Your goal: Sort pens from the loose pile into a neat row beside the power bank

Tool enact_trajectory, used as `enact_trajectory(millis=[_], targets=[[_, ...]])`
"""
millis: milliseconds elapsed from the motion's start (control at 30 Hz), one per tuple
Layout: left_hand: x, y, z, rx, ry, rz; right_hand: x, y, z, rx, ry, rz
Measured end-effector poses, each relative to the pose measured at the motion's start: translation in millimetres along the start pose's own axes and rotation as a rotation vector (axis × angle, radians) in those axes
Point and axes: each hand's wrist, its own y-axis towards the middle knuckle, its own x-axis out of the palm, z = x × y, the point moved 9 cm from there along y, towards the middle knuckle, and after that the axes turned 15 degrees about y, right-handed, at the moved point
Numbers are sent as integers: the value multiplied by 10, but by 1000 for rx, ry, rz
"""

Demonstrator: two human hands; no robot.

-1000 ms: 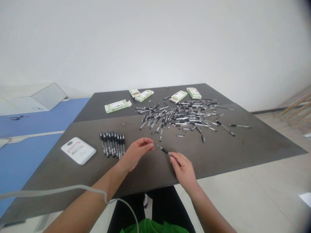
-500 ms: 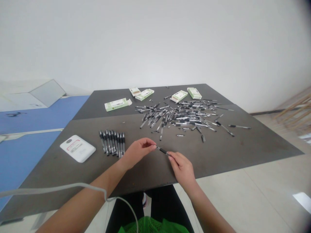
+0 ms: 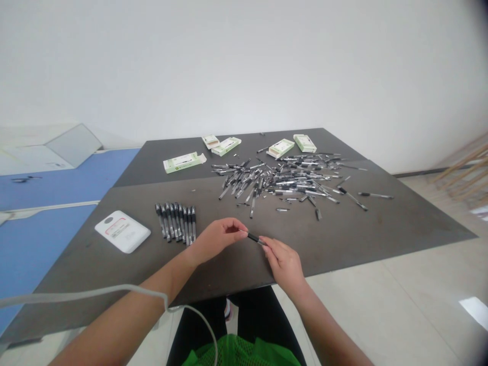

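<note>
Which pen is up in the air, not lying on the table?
The slim black gel pen held between the left hand and right hand. Other pens lie in the neat row or messy pile on the dark grey table.

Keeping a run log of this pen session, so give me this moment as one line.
left hand: pinches black pen end | right hand: pinches other end | loose pens: heaped ahead on table

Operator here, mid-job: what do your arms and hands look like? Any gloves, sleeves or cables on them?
Your left hand and right hand are bare, with no gloves, and both forearms show no sleeves. A thin grey cable runs across the left forearm.
</note>
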Motion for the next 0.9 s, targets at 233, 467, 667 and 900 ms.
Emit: enact_trajectory(millis=[233,467,667,900], targets=[[122,-22,25,79,-274,12,-25,6,137,152,258,-8],[21,-7,-44,67,-293,186,159,32,154,359,659,-79],[12,-17,-132,28,-574,209,467,-26,73,633,1150,-112],[-96,-80,-62,34,-433,237,310,45,23,569,1019,103]])
